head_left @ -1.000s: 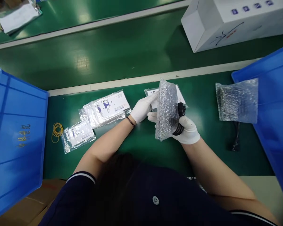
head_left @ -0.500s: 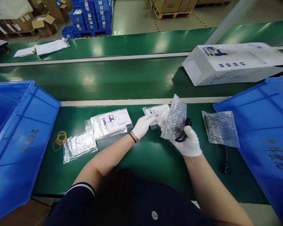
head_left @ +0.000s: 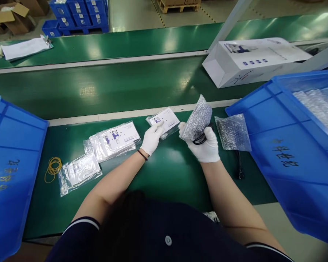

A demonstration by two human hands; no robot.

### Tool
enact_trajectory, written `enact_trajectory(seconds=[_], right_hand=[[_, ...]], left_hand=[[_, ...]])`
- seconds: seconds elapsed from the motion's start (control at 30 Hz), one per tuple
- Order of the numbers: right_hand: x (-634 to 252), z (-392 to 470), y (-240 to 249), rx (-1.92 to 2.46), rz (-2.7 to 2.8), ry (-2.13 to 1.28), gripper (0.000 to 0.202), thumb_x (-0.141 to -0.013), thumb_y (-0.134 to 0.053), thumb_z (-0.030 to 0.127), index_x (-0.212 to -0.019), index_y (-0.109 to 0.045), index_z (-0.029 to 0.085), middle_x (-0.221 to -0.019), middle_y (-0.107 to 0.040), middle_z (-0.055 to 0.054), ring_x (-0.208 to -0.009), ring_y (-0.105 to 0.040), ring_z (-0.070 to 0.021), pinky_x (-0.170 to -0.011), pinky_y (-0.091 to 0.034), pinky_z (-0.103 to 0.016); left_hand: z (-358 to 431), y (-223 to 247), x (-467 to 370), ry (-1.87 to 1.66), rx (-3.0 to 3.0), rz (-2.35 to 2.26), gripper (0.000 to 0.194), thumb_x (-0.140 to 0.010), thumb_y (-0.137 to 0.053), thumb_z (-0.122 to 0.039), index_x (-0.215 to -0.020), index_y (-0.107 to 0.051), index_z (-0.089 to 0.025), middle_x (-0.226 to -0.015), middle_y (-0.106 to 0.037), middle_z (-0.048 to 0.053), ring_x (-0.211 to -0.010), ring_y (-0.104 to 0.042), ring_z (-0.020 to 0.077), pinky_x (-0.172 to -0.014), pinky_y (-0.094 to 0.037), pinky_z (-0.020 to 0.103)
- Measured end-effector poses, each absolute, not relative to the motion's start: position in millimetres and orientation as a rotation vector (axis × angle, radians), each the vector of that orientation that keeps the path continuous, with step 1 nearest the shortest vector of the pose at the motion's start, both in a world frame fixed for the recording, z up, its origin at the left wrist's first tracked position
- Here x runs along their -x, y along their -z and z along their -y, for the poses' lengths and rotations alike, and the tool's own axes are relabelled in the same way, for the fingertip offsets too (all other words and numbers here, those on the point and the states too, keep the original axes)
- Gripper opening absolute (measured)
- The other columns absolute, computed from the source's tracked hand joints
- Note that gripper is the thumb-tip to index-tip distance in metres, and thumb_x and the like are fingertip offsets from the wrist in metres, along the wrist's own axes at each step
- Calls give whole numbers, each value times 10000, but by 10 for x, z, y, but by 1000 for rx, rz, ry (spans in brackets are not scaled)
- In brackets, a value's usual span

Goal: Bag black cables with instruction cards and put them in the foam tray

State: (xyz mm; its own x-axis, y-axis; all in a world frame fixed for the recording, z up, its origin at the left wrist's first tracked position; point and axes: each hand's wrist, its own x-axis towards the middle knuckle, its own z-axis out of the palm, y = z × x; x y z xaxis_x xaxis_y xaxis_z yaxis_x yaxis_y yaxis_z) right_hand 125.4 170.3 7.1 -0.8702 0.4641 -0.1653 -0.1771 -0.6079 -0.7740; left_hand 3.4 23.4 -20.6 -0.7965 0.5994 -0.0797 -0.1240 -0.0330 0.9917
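My right hand, in a white glove, is wrapped round a silvery bubble-wrap pouch. A coiled black cable shows at the pouch's lower end, between thumb and palm. My left hand, also gloved, reaches forward with its fingers stretched out. Its fingertips rest on the left part of a printed white leaflet in a clear bag, which lies flat on the green work surface. To the left lie several overlapping bagged leaflets and a smaller clear bag with white contents.
Yellow rubber bands lie at the left. Blue bins flank the surface, the right bin holding bubble-wrapped items. Beside it sits another bubble-wrap pouch with a black cable. A white carton and a clipboard stand farther back.
My view has shifted to the right. My left hand's fingers now lie on the bagged leaflet, and the right hand with the pouch has drawn away from it, uncovering its right side.
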Motion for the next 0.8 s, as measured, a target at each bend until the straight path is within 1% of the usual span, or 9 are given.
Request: enact_trajectory(seconds=[0.17,0.3,0.37,0.5,0.6,0.7,0.8], right_hand=[[-1247,-1700,-59,483,1080,-2478,580,-627,-814,568,-1072,-631,244,-1218,-604,-63,-1331,-369,-308,-1005,-474,-511],[-1254,-1738,12,470,1033,-2496,607,-629,-825,545,-1093,-635,203,-1241,-584,-81,-1323,-388,-276,-1036,-460,-400],[-1252,-1766,52,520,982,-2475,579,-620,-830,525,-1067,-640,208,-1229,-589,-74,-1305,-415,-269,-1021,-475,-380],[-1194,-1813,110,713,897,-2354,467,-601,-833,398,-999,-638,253,-1217,-596,-35,-1276,-449,-267,-943,-540,-411],[-1158,-1816,127,737,875,-2290,393,-629,-796,331,-980,-626,284,-1204,-603,10,-1276,-450,-250,-942,-541,-446],[-1157,-1802,135,687,893,-2283,365,-649,-784,335,-972,-622,288,-1226,-591,20,-1301,-418,-254,-980,-511,-485],[-1158,-1791,122,693,931,-2295,396,-617,-819,366,-955,-626,293,-1251,-578,21,-1326,-382,-267,-1014,-489,-465]], left_hand=[[-231,213,-22,-1855,-559,-1792,381,-895,-527,-226,-1246,-610,-104,-1342,-571,89,-1287,-484,208,-1112,-333,298],[-249,207,-40,-1855,-535,-1783,352,-907,-507,-218,-1226,-628,-132,-1335,-579,66,-1279,-494,202,-1114,-336,310],[-254,208,-60,-1867,-544,-1786,332,-899,-511,-212,-1193,-651,-148,-1308,-601,61,-1250,-521,202,-1108,-351,327],[-257,236,-63,-1862,-610,-1817,335,-878,-500,-168,-1165,-670,-144,-1272,-624,79,-1207,-555,200,-1093,-381,345],[-246,220,-59,-1861,-605,-1829,320,-872,-502,-157,-1135,-683,-149,-1231,-649,75,-1182,-573,192,-1075,-403,342],[-224,160,-75,-1864,-611,-1823,309,-881,-494,-162,-1124,-685,-149,-1231,-650,67,-1178,-575,180,-1065,-408,318],[-220,121,-72,-1840,-614,-1821,314,-891,-478,-170,-1130,-682,-154,-1243,-644,59,-1187,-567,177,-1063,-405,311]])
